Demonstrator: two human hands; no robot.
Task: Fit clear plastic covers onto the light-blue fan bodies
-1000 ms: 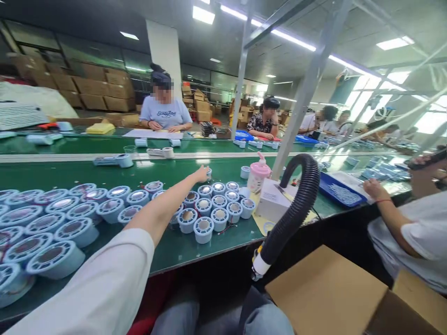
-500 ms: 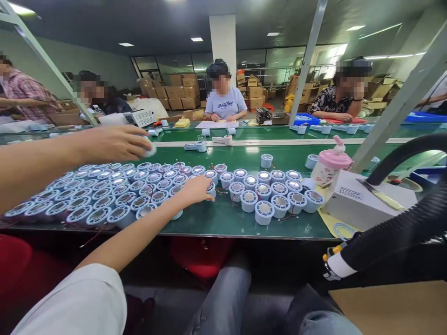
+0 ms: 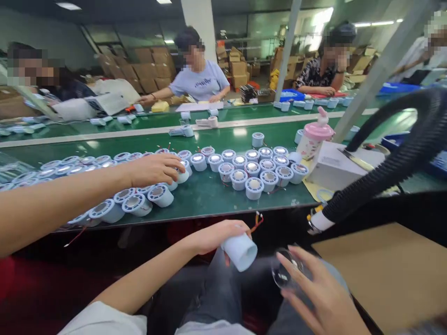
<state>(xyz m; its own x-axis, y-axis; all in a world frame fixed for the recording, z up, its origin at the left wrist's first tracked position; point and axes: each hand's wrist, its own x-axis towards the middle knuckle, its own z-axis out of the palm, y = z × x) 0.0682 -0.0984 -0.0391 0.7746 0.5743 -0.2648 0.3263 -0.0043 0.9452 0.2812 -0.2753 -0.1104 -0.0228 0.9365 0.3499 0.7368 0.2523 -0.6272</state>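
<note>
My left hand [image 3: 223, 235] is closed around a light blue plastic motor housing [image 3: 240, 253], held tilted above my lap with its open hollow end facing down and right. Red and yellow wires with small white plugs [image 3: 257, 221] stick up behind it. To the right, my right hand [image 3: 314, 288], slightly blurred, grips a clear round dome-like plastic piece [image 3: 282, 269] between thumb and fingers. The two pieces are apart. Several similar light blue housings [image 3: 254, 186] stand on the green bench [image 3: 209, 204] beyond my hands.
A co-worker's hand [image 3: 157, 168] reaches in from the left over the housings. At right are a grey box [image 3: 331, 163], a black flexible hose [image 3: 380, 186], a pink-lidded cup [image 3: 316, 135] and cardboard [image 3: 387, 270]. Other people sit across the bench.
My left hand has come back from the row of housings with one in it. My right hand has entered view with the clear piece. The co-worker's hand has moved right and down.
</note>
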